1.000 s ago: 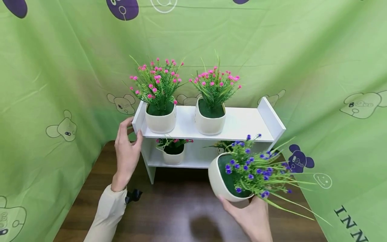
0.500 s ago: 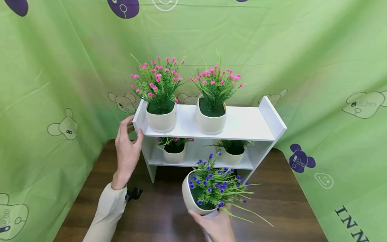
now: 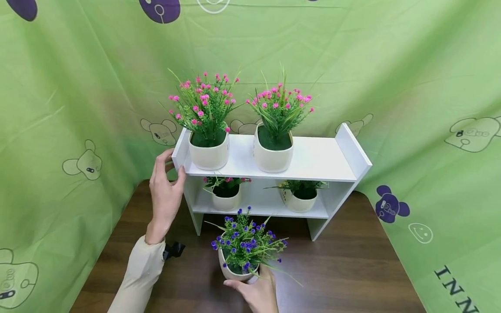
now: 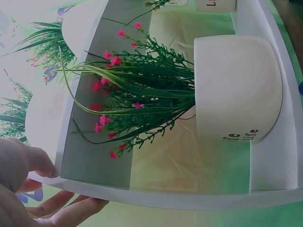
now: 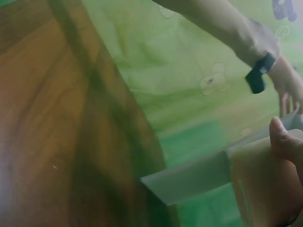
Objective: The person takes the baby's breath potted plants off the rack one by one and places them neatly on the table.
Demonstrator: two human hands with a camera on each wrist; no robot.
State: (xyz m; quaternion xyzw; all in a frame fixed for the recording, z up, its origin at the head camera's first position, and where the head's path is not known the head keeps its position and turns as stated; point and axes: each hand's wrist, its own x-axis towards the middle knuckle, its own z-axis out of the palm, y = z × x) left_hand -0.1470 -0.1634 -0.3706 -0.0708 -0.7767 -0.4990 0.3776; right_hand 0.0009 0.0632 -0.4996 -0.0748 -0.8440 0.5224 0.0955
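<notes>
My right hand (image 3: 260,293) grips a cream pot (image 3: 228,270) of blue-purple flowers over the table, in front of the white two-tier shelf (image 3: 317,156). In the right wrist view its thumb lies along the rim of that pot (image 5: 265,182). My left hand (image 3: 166,191) holds the shelf's left side panel by its upper front corner. Thumb and fingers stand on either side of that panel's edge (image 4: 156,197) in the left wrist view. Two pots of pink flowers, one at the left (image 3: 209,156) and one mid-shelf (image 3: 274,160), stand upright on the top tier.
The lower tier bears a pink-flowered pot (image 3: 226,201) at left and a greener potted plant (image 3: 300,202) at right. A dark brown wooden table (image 3: 352,269) lies beneath. Green printed curtain (image 3: 411,87) hangs behind and at both sides.
My right hand has carried the blue-purple flowerpot left and toward me, away from the shelf's right front. The pot has turned more upright. My left hand stays on the side panel.
</notes>
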